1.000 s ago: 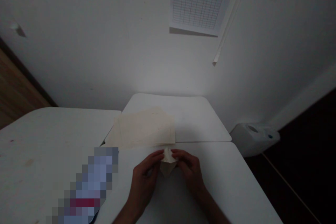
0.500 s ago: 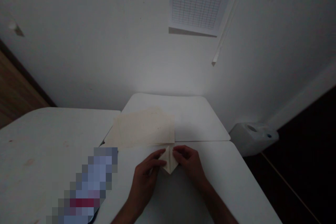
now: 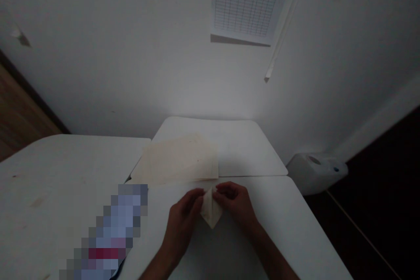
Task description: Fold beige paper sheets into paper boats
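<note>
A small folded piece of cream paper is held between my hands, just above or on the white table; I cannot tell which. It has a crease down its middle and a pointed lower end facing me. My left hand pinches its left edge between thumb and fingers. On the opposite side, the thumb and fingers of my right hand grip the upper right part. Beyond the hands lie flat cream paper sheets.
A pixelated object lies left of my left arm. Another white table adjoins on the left. A printed chart hangs on the wall ahead. Right of the table, lower down, is a white plastic container.
The folded paper's lower point now reaches closer to me and more of its front shows. My left thumb and fingers have shifted on its left edge. The right hand has barely moved.
</note>
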Motion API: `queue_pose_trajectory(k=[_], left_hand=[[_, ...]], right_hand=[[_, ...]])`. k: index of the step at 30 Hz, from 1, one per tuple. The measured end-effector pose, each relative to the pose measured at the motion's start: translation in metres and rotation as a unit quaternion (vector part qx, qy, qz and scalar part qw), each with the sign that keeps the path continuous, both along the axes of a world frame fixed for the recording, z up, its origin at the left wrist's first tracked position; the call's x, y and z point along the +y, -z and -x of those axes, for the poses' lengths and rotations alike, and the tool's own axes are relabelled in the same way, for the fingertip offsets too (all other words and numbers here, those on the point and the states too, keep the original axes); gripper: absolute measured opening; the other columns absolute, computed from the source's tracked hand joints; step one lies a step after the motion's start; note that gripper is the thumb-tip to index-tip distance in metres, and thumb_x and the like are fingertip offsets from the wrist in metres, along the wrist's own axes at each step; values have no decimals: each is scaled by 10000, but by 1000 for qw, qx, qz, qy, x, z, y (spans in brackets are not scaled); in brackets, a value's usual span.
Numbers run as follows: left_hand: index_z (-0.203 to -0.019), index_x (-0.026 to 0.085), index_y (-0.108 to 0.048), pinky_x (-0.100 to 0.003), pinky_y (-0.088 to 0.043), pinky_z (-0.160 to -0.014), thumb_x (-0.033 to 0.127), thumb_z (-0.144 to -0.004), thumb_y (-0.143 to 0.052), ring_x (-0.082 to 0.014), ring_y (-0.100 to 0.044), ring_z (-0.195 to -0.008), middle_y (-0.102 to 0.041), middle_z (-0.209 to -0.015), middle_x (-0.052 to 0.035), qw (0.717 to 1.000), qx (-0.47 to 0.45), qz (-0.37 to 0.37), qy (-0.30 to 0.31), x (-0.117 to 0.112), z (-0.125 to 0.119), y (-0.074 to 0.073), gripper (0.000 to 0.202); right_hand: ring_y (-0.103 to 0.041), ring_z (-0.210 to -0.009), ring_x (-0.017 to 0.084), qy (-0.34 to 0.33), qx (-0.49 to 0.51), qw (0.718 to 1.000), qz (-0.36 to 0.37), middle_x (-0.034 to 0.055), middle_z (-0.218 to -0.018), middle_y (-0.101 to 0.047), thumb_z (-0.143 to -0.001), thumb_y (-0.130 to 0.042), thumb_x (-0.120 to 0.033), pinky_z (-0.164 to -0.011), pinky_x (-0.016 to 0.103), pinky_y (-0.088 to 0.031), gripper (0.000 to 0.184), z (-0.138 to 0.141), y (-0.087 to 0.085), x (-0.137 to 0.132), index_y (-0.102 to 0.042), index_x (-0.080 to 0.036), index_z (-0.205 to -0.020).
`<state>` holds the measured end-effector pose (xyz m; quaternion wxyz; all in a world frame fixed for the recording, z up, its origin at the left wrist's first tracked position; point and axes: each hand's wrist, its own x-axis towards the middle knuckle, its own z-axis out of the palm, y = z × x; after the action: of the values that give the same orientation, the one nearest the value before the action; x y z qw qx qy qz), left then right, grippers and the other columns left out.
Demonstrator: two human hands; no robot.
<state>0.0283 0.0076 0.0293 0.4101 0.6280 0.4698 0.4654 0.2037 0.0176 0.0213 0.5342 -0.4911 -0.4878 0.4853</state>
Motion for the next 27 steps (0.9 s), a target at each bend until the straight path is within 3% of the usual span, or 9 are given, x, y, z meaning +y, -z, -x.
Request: queue_pose_trajectory(k=[5, 11, 21, 27], left_hand=[[-1034, 220, -715, -262, -548, -676, 419, -876, -573, -204, -710, -784, -759, -931, -26, 998, 44, 25, 26, 1, -2, 4, 291], [-1011, 222, -742, -261, -552, -717, 378, -849, -615, -210, -716, -819, -765, -938, -20, 999, 38, 24, 29, 1, -2, 0, 258], [-1013, 235, -751, -242, -548, -679, 353, -862, -614, -199, -720, -787, -769, -883, -3, 994, 27, 59, 84, -4, -5, -7, 235], [-999, 243, -755, -241, -547, -674, 343, -865, -610, -190, -714, -753, -766, -827, 4, 993, 39, 57, 97, -5, -4, -8, 222]], right_hand=[[-683, -678, 198, 21, -28, 999, -9, 72, -764, -725, -632, -810, -514, -615, 286, -552, 420, 2, -3, -1, -713, -163, -841], [-679, -681, 191, 6, -21, 1000, -3, 50, -741, -721, -604, -839, -468, -647, 293, -547, 386, -1, -5, -1, -722, -175, -826], [-674, -675, 177, -64, -73, 995, 2, 45, -755, -739, -731, -752, -411, -633, 273, -511, 237, -8, -13, 0, -752, -182, -792], [-651, -643, 159, -103, -75, 992, 18, 35, -736, -730, -718, -760, -403, -615, 260, -489, 239, -13, -10, 1, -753, -177, -794]])
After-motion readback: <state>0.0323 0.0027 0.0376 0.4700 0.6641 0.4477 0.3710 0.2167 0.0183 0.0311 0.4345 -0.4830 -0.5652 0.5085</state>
